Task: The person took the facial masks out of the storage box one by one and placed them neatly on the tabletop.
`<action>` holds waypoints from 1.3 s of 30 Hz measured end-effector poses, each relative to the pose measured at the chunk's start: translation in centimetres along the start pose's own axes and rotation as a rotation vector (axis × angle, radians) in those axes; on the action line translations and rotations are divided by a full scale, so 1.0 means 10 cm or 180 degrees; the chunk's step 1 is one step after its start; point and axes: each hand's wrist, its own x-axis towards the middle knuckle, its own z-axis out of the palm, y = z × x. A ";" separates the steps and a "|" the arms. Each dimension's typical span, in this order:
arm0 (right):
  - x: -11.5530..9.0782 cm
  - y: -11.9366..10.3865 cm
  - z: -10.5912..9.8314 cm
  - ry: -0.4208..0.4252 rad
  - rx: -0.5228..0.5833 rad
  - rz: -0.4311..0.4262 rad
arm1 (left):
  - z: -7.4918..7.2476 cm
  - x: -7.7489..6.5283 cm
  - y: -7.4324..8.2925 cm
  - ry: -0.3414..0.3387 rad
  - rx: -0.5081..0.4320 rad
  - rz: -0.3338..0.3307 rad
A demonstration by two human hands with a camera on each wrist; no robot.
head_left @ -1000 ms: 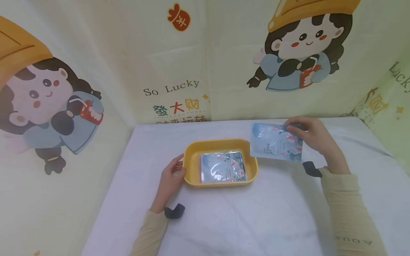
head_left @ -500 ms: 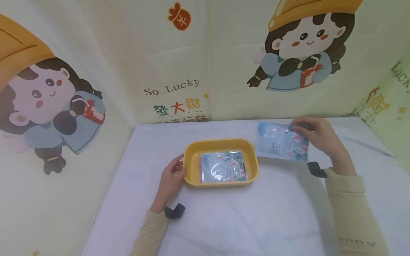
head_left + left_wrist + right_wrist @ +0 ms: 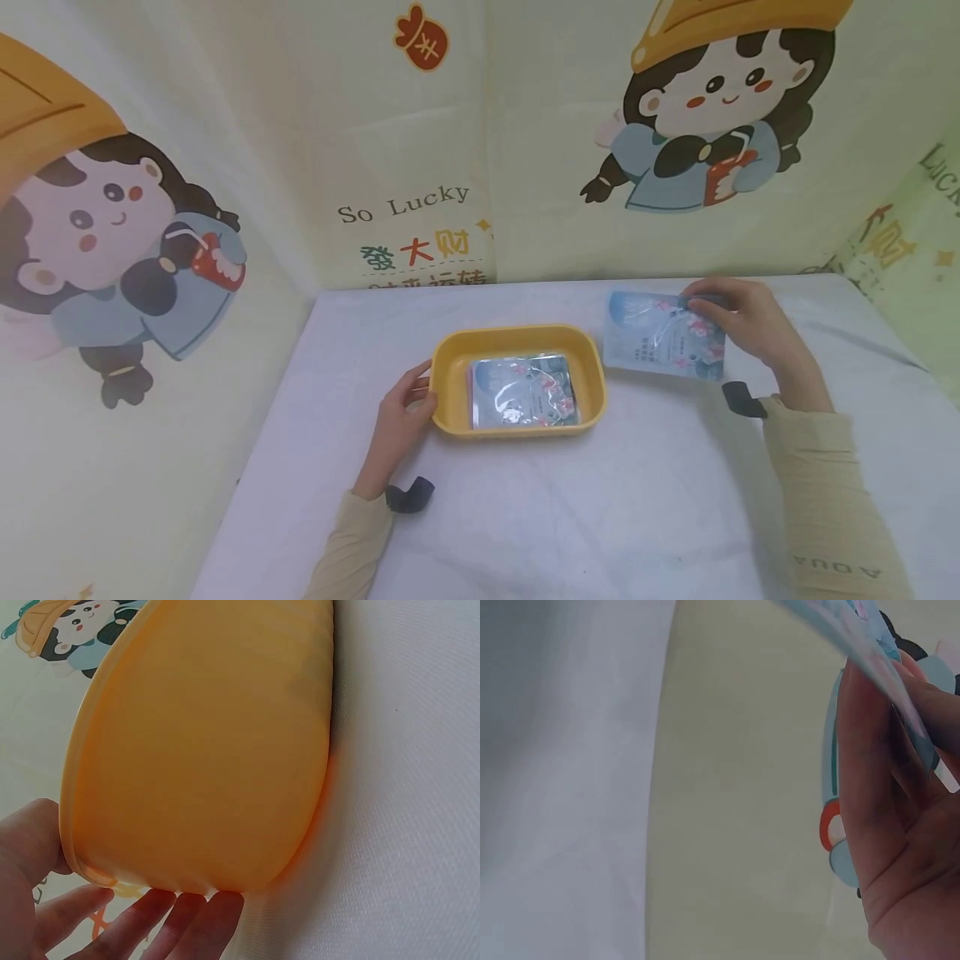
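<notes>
My right hand (image 3: 746, 317) pinches a flat, pale blue sachet (image 3: 645, 337) with pink flowers by its upper right corner. The sachet hangs face up just right of the yellow tray (image 3: 442, 408). In the right wrist view, the sachet (image 3: 874, 664) passes edge-on between thumb and fingers. A matching shiny sachet (image 3: 517, 392) lies in the tray, covering most of something with a pink edge. At the tray's left end rests my left hand (image 3: 401, 425). The left wrist view shows its fingertips (image 3: 229, 900) against the outer wall and the thumb beside the rim.
The tray stands on a white-covered table (image 3: 570, 517). Behind it hangs a pale curtain (image 3: 540, 233) with cartoon figures and lettering, and it also closes in both sides. A dark band end (image 3: 745, 400) sticks out from the right wrist, another (image 3: 410, 496) from the left.
My right hand has carried the sachet a little to the right, away from the tray's rim, and now nearly holds still. The left hand and tray have stayed in place.
</notes>
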 end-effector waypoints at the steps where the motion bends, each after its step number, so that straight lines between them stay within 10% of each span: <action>1: 0.00 0.00 0.01 -0.0019 0.0012 -0.0011 | 0.00 0.00 0.00 0.0000 0.0002 0.0011; 39: 0.29 0.26 0.56 -0.0651 -0.0094 0.0090 | 0.04 0.01 0.02 0.0067 0.0035 0.0010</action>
